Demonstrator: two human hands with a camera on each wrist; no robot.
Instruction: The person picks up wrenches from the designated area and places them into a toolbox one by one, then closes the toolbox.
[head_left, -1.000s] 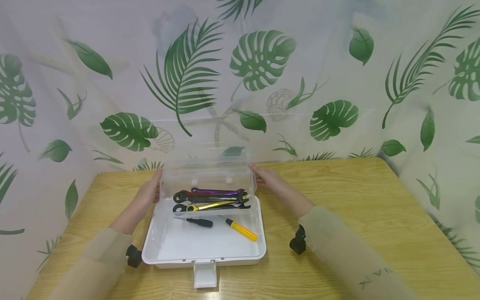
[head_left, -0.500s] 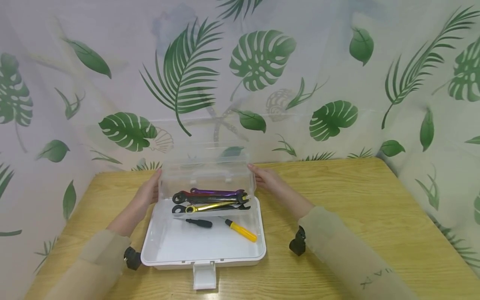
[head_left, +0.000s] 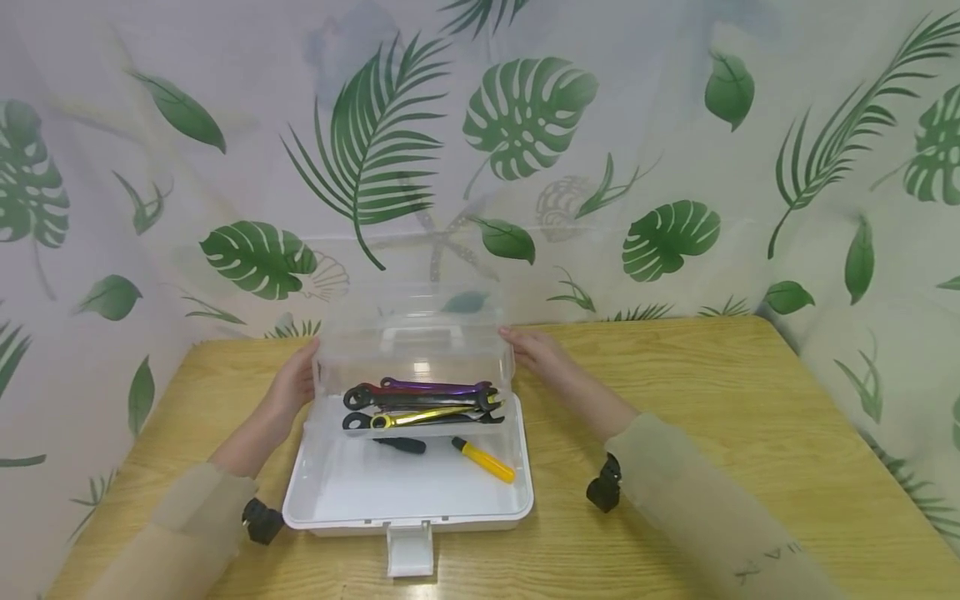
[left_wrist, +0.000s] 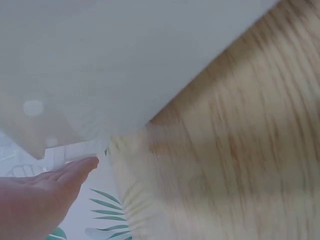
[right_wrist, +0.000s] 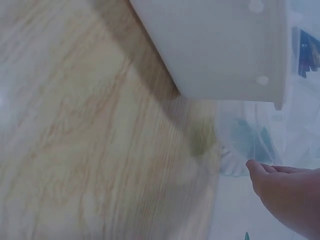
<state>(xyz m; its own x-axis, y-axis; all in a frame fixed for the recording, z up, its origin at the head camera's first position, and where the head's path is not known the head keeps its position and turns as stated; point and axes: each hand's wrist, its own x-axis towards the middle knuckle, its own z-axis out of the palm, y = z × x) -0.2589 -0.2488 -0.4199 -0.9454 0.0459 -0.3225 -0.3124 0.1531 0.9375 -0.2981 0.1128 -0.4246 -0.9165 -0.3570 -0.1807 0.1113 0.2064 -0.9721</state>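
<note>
A white toolbox (head_left: 408, 521) stands open on the wooden table, its clear lid (head_left: 416, 333) tilted forward over the back half. My left hand (head_left: 295, 385) lies flat against the lid's left side and my right hand (head_left: 534, 353) against its right side, fingers straight. Through the lid I see several coloured wrenches (head_left: 420, 402). In the box's open front part lie a black screwdriver (head_left: 401, 445) and a yellow screwdriver (head_left: 486, 461). In the left wrist view the left hand (left_wrist: 40, 200) reaches past the white box wall (left_wrist: 100, 65). In the right wrist view the right hand (right_wrist: 290, 195) sits beside the clear lid (right_wrist: 250, 140).
The box's latch flap (head_left: 409, 550) hangs out over the table (head_left: 712, 400) towards me. A leaf-printed curtain (head_left: 525, 125) closes off the back and both sides. Bare wood lies to the right and left of the box.
The lid has tipped a little further forward and down between my hands; its front edge now covers the black screwdriver's shaft. Both hands followed the lid slightly.
</note>
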